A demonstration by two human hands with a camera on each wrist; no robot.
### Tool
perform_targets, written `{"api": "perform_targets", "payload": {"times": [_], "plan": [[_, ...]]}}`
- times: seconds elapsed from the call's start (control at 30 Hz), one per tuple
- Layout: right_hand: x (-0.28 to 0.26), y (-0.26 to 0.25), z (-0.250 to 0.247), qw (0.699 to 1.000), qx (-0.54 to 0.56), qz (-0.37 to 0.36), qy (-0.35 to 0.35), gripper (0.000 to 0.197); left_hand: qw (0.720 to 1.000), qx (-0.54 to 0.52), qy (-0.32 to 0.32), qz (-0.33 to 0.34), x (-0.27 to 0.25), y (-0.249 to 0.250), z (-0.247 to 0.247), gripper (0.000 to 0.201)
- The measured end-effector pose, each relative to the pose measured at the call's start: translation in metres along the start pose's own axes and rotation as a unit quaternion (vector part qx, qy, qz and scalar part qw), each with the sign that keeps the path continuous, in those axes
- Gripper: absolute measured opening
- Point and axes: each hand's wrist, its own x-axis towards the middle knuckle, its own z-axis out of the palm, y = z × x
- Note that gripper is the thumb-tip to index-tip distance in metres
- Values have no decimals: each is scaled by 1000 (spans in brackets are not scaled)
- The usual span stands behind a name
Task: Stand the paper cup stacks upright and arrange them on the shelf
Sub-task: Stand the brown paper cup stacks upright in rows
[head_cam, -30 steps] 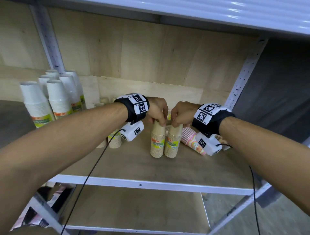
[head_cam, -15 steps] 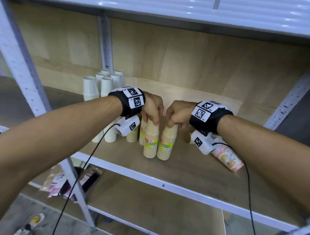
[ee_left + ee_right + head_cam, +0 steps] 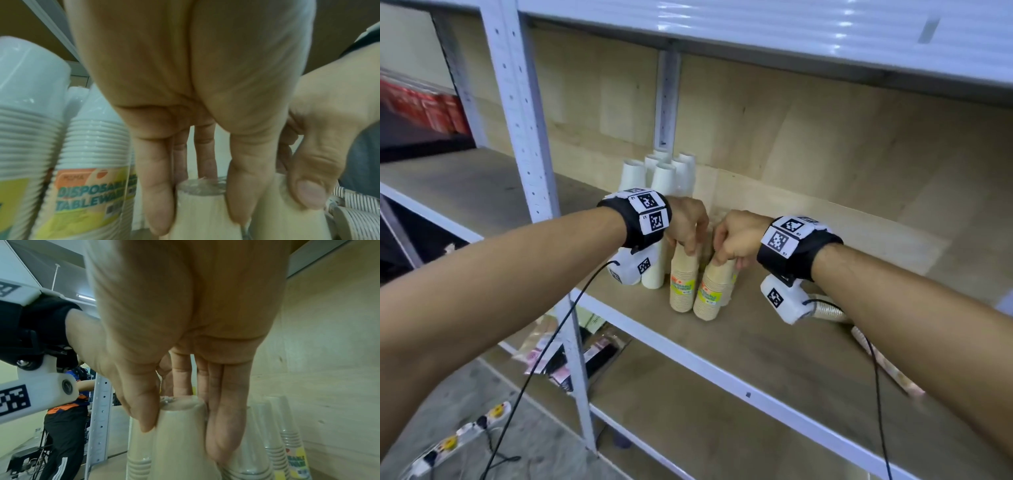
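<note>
While both hands (image 3: 717, 236) pinch tan cup stacks (image 3: 695, 287), white stacks' (image 3: 90, 170) labels read "DISPOSABLE TABLEWARE".

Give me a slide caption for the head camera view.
Both hands, left hand and right hand, grip tan cup stacks upright on the shelf.

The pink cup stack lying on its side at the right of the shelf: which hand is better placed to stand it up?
Probably the right hand: the lying pink stack is beside its forearm, though its grip holds a brown stack. The left hand is farther away.
</note>
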Motion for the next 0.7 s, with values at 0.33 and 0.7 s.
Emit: {"api": "perform_targets", "payload": {"times": [0.33, 0.7], "plan": [[6, 3, 10, 1000, 1, -2, -7, 23, 1000, 25, 11, 6, 3, -6, 8, 37], [14, 13, 2, 1000, 16, -20, 2, 29, 1000, -3, 24, -5, 3, -4, -7, 35]]}}
